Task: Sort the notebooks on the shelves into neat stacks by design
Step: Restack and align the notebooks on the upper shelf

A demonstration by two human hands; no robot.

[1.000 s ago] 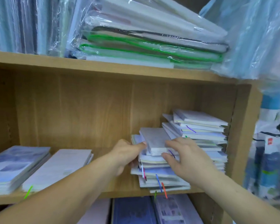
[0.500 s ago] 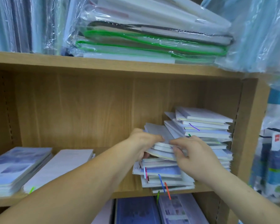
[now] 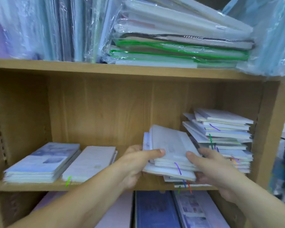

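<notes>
Head view: we grip a bundle of notebooks (image 3: pixel 169 145) at 4 o'clock with our left hand (image 3: pixel 135 163) and right hand (image 3: pixel 211 165), thumbs on top, fingers hidden beneath. Its blurred covers defeat us. Lower notebooks (image 3: pixel 176 179) peek out underneath on the wooden shelf (image 3: pixel 31 185). Flat stacks (image 3: pixel 43 162) lie at 8 o'clock, plastic-wrapped packs (image 3: pixel 179 46) at 12.

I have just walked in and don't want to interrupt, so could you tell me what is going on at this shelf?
A person grips a bundle of small notebooks between the left hand and the right hand, tilted above a few loose notebooks lying on the middle shelf. A messy stack sits behind it on the right; two tidier stacks lie on the left.
</notes>
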